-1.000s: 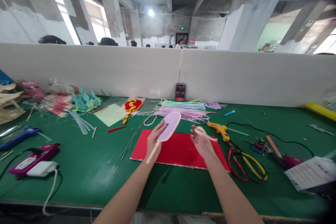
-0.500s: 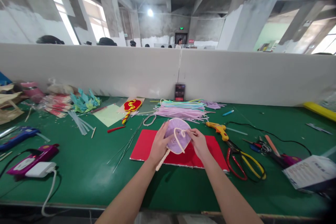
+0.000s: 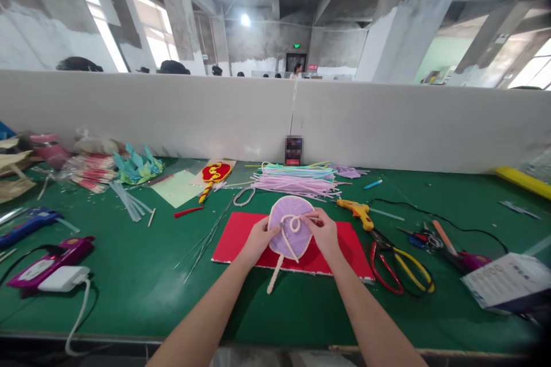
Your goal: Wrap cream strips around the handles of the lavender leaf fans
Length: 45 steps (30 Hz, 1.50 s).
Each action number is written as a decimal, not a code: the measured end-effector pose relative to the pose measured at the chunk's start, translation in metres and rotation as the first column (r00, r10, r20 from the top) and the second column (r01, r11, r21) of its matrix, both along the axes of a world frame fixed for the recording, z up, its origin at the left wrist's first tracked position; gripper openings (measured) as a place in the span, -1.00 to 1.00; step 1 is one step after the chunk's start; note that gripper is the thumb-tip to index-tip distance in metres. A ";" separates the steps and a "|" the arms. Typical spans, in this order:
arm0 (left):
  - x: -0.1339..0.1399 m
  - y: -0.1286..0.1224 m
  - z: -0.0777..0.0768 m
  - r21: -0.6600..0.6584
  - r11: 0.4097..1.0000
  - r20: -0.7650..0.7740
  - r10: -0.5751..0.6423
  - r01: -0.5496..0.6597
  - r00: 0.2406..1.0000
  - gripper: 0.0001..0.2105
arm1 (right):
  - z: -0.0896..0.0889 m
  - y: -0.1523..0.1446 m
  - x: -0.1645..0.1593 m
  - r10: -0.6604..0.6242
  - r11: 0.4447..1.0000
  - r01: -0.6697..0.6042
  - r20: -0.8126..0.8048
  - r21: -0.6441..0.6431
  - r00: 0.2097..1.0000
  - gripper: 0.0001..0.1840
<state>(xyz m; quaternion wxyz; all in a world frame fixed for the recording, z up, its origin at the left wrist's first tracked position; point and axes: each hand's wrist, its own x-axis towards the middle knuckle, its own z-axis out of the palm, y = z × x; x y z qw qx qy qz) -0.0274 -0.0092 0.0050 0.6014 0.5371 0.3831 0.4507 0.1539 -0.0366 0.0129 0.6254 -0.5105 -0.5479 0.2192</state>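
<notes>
My left hand (image 3: 261, 237) grips the left edge of a round purple fan (image 3: 280, 246) with a cream rim, its thumb lying on the front. A cream twisted handle (image 3: 275, 275) points down from the fan toward me. Across the fan's face lies a cream pipe cleaner (image 3: 290, 245) bent into a small loop with a long tail. My right hand (image 3: 322, 230) pinches the pipe cleaner's right end at the fan's right edge. Beneath both hands is a red board (image 3: 235, 236) on the green table.
Pink and teal pipe cleaners (image 3: 297, 182) lie in a pile beyond the fan. A yellow glue gun (image 3: 360, 212) and red-and-yellow pliers (image 3: 400, 269) sit at right. At left are a red-and-yellow fan (image 3: 215, 173), thin wires (image 3: 209, 235) and a purple power strip (image 3: 47, 266).
The fan has turned so its handle points more nearly straight down. My left hand has shifted lower on the edge, and the loop has moved slightly down and left.
</notes>
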 end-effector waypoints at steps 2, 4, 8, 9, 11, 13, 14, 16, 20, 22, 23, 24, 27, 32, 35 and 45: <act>0.000 -0.002 0.003 0.016 0.999 -0.058 -0.026 0.027 0.998 -0.64 | -0.001 -0.001 -0.003 0.004 0.999 -0.005 0.030 0.033 1.000 -0.85; 0.000 -0.003 0.006 0.016 0.999 -0.079 -0.028 0.030 0.996 -0.63 | -0.003 0.000 -0.004 0.006 0.999 -0.008 0.036 0.048 0.999 -0.85; 0.000 -0.003 0.006 0.022 0.999 -0.063 -0.022 0.024 0.998 -0.61 | -0.006 0.001 -0.004 0.005 0.999 -0.007 0.046 0.051 0.999 -0.85; 0.000 -0.002 0.005 0.020 1.000 -0.050 -0.023 0.024 0.998 -0.61 | -0.006 0.002 -0.003 0.003 0.999 -0.005 0.042 0.043 0.999 -0.84; 0.000 -0.003 0.005 0.008 1.000 -0.021 -0.011 0.011 1.000 -0.59 | -0.007 0.003 -0.003 0.012 1.000 -0.012 0.012 0.016 1.000 -0.82; 0.001 -0.004 0.005 -0.019 1.000 0.019 0.002 -0.002 1.000 -0.58 | -0.008 0.005 -0.004 0.029 0.999 -0.030 -0.043 -0.019 0.999 -0.80; 0.001 -0.005 0.005 -0.042 0.999 0.046 0.002 0.000 0.999 -0.56 | -0.009 0.006 -0.004 0.035 0.998 -0.038 -0.075 -0.042 0.997 -0.78; 0.002 -0.007 0.006 -0.102 0.994 0.113 -0.011 0.023 0.994 -0.54 | -0.011 0.007 -0.004 0.033 0.994 -0.047 -0.139 -0.095 0.990 -0.76; 0.004 -0.012 0.009 -0.230 0.967 0.191 -0.063 0.107 0.980 -0.62 | -0.013 0.009 0.001 0.004 0.982 -0.059 -0.293 -0.179 0.956 -0.70; 0.005 -0.013 0.010 -0.245 0.956 0.193 -0.118 0.164 0.974 -0.65 | -0.013 0.011 0.005 -0.007 0.977 -0.064 -0.335 -0.201 0.942 -0.68; 0.005 -0.013 0.010 -0.240 0.954 0.182 -0.139 0.181 0.973 -0.66 | -0.013 0.011 0.007 -0.012 0.976 -0.063 -0.335 -0.210 0.942 -0.68; 0.005 -0.013 0.010 -0.230 0.956 0.158 -0.146 0.180 0.976 -0.66 | -0.012 0.012 0.008 -0.018 0.975 -0.056 -0.325 -0.216 0.945 -0.68; 0.004 -0.008 0.007 -0.169 0.979 0.035 -0.111 0.115 0.993 -0.67 | -0.012 0.012 0.009 -0.020 0.980 -0.034 -0.263 -0.198 0.965 -0.72; -0.002 0.003 -0.001 0.064 0.997 -0.120 0.042 -0.034 0.992 -0.70 | -0.014 0.011 0.005 0.018 0.986 -0.044 -0.163 -0.163 0.986 -0.72; -0.005 0.006 -0.003 0.123 0.988 -0.165 0.109 -0.089 0.980 -0.68 | -0.014 0.010 0.003 0.053 0.986 -0.077 -0.154 -0.151 0.987 -0.71; -0.005 0.003 0.002 0.142 0.980 -0.138 0.162 -0.143 0.977 -0.67 | -0.008 0.006 0.003 0.060 0.988 -0.080 -0.148 -0.133 0.987 -0.79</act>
